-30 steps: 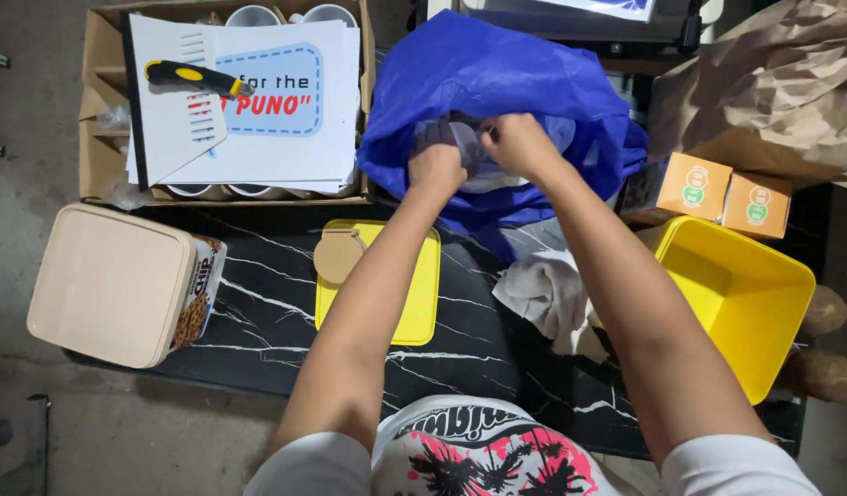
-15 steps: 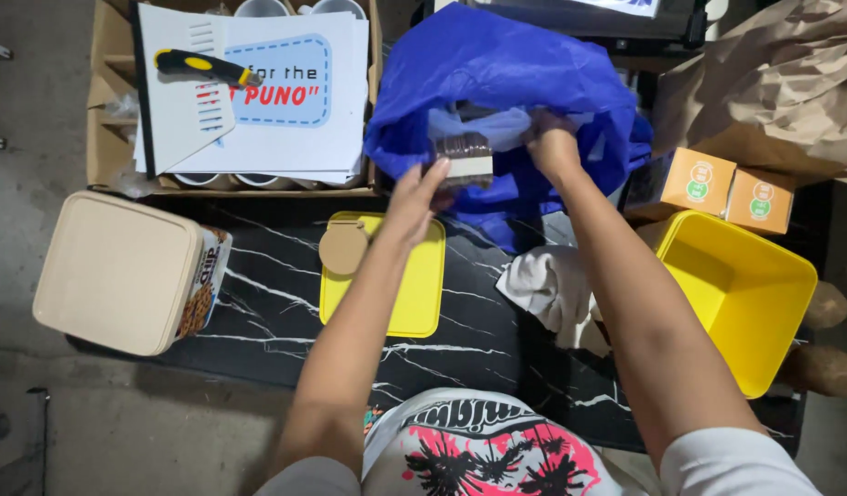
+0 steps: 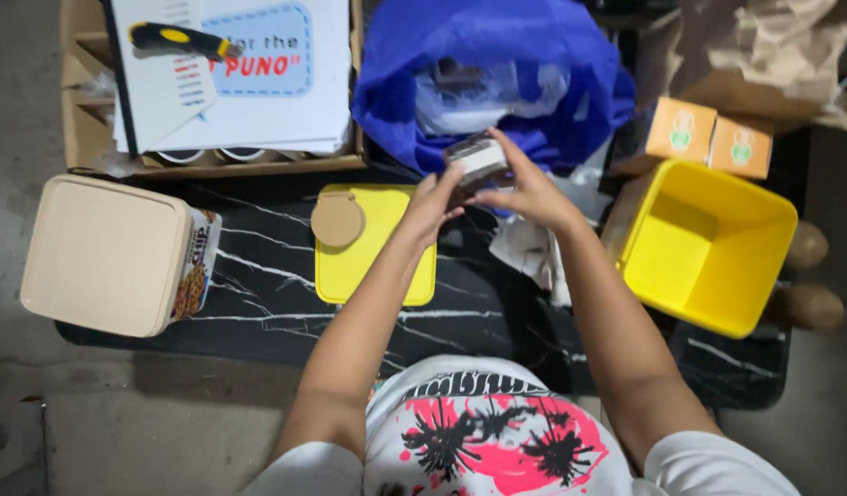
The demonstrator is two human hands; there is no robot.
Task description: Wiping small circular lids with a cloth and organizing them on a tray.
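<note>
Left hand (image 3: 434, 200): fingers curled narrow onto the near-left side of a small clear pack (image 3: 476, 161), gripping it.
Right hand (image 3: 532, 191): fingers wrapped over the pack's right side and top, pinching it closed between thumb and fingertips.
Pack: held up in both hands, just in front of the open blue bag (image 3: 497, 69), above the black marbled mat (image 3: 276, 285); its contents are dark and pale, too small to tell what they are.
Bag: mouth open, more clear wrapping visible inside.
Yellow lid (image 3: 373, 262): flat on the mat, just below the left hand, with a round tan disc (image 3: 337, 220) on its upper left corner.
Yellow tub (image 3: 708, 243): right of the right forearm, open and tilted.
Orange boxes (image 3: 708, 138): two, side by side beyond the tub.
Beige box (image 3: 106, 253): far left, well apart from the hands.
Cutter (image 3: 180, 39): on white sheets in a cardboard box, top left.
Step in hand: by the look of it, the pack is out of the bag and being handled (both hands on it).
Next move calls for: a steady two-handed hold, keeping the pack level over the mat.
</note>
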